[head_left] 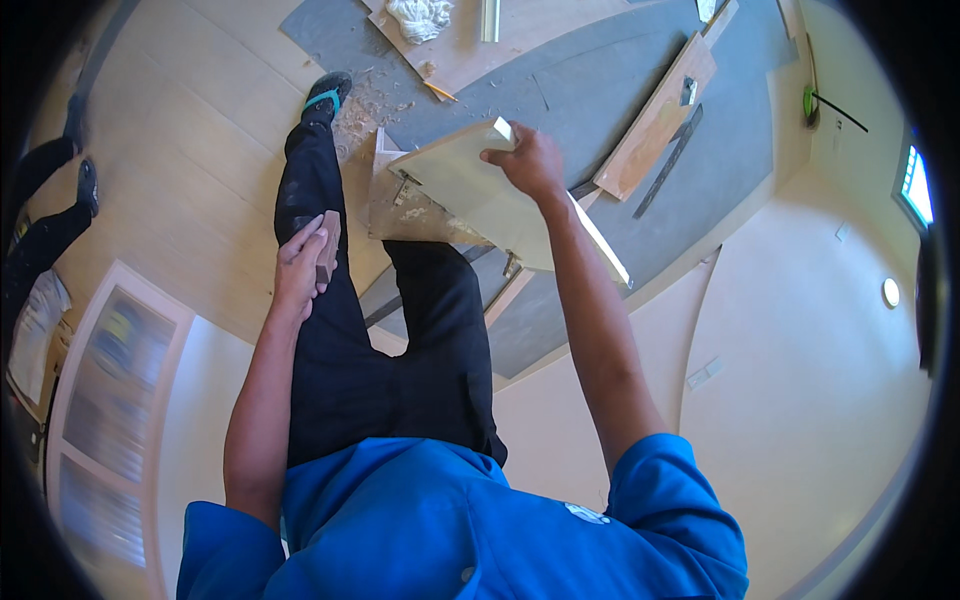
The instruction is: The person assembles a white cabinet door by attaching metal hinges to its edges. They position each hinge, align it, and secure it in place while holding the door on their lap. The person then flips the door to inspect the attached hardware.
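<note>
My left hand [297,268] is closed around a small brown block [328,243], held over my left leg. The block's exact kind is not clear. My right hand [532,163] grips the far edge of a pale cabinet door [478,190], thumb on its face and fingers out of sight behind the edge. The door is tilted, with metal hinges [403,190] along its near-left side. Partly beneath it stands a worn wooden box or stool [398,215], beside my right knee.
Wood shavings [360,120] and a yellow pencil [440,91] lie ahead near my sandalled foot. A wooden plank [655,125] with a small tool on it and a dark strip [670,160] lie to the right. White cloth [418,18] lies far ahead. Another person's legs [50,220] show at left.
</note>
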Motion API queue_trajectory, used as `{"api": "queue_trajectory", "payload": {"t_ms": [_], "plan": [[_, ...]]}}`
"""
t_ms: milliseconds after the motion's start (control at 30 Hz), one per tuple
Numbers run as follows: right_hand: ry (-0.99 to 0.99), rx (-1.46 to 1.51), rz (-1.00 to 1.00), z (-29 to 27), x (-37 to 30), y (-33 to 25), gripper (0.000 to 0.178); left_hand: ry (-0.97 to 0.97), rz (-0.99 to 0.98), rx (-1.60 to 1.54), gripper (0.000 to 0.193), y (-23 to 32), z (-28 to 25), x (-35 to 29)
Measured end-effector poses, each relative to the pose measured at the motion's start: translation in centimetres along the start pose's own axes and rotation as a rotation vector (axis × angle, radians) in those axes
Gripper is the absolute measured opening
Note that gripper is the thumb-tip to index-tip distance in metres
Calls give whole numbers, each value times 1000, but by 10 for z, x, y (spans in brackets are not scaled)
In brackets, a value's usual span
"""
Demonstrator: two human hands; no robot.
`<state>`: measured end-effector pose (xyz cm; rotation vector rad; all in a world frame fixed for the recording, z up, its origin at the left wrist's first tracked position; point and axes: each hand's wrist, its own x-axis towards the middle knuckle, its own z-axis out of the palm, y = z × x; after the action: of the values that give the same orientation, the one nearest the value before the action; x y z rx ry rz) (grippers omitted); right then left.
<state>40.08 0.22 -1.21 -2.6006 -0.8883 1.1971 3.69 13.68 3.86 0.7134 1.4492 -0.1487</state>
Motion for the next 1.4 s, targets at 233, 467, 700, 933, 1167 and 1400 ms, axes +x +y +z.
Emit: {"api": "queue_trajectory", "payload": {"t_ms": [233,467,700,933,1167,1400], "plan": [[63,-1,-86,25,-74,-43,71,-62,-9,103,49,3,-3,1],[-159,-89,-320,42,-146,-89,52,-81,-1,168,50,7,-12,-4],[-180,-25,-515,85,-156,-92,42,-70,-76,106,51,12,-31,1],[-222,124,-297,93,-156,-95,63,-175,-285,-279,37,8,-4,15],[-299,354,-129,118,-202,-30,79,-114,-410,-362,61,-9,54,40],[-85,361,326,190,-136,106,65,-348,-526,-69,57,-9,74,51]]}}
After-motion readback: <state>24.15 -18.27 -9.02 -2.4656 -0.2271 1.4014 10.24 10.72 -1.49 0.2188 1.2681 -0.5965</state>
